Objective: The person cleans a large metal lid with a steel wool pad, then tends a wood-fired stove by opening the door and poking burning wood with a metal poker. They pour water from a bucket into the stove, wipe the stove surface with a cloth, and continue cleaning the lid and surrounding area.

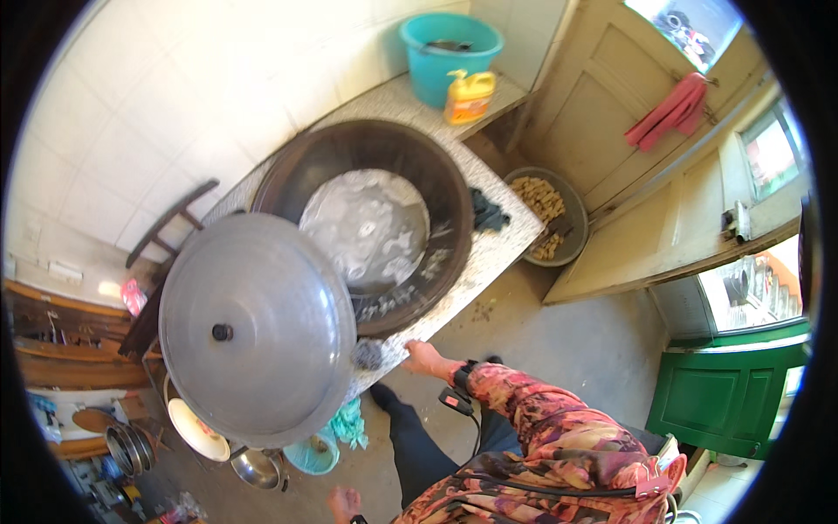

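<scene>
My right hand [427,360], below a floral sleeve, is at the front edge of the speckled counter [504,226]; its fingers look curled, and their grip is unclear. My left hand [344,503] hangs low near the bottom of the view, with curled fingers and no object visible in it. A large dark wok [452,229] set into the counter holds cloudy, foamy water [366,229]. Over the wok's left side, a wide grey metal lid [262,314] with a black knob hides part of the rim. A dark scouring pad [367,354] lies between the lid and my right hand.
A turquoise tub [419,65] and yellow pump bottle [469,98] stand at the counter's far end. A dark cloth [488,211] lies beside the wok. On the floor are a basin of tan pieces [579,229] and a turquoise bin [314,455]. A wooden door [628,242] stands ajar.
</scene>
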A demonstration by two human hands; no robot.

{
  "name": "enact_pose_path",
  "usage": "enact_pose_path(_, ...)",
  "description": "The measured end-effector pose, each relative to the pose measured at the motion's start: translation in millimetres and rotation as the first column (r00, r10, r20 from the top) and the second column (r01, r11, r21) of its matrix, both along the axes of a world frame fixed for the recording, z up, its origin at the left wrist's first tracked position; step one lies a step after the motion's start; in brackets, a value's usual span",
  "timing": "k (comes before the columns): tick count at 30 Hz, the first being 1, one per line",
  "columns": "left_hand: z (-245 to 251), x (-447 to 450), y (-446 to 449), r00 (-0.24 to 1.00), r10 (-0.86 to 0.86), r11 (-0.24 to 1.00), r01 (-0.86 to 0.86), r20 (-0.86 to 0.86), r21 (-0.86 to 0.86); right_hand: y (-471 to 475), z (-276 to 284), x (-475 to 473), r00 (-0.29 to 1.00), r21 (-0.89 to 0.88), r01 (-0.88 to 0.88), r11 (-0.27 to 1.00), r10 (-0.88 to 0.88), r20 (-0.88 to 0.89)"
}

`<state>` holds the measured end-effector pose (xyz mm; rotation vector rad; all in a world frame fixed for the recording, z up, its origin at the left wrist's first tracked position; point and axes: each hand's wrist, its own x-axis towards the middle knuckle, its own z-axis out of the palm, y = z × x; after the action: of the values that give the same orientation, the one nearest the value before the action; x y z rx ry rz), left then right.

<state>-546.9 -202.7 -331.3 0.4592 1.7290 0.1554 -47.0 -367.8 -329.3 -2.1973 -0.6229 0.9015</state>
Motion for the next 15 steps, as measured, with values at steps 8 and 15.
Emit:
enact_pose_path(8, 45.0, 97.0, -118.2, 0.97, -0.243, 0.95, 0.243, 0.022, -0.195, -233.8, 46.1, 100.3, 0.94, -0.205, 0.341, 0.918, -0.325, 0.105)
enact_pose_path(15, 24.0, 150.3, -101.6, 0.954, -0.297, 0.949, 0.301, 0.045, -0.1, -326.1, 44.6, 165.5, 0.793, 0.023, 0.608, 0.794, -0.608, 0.031)
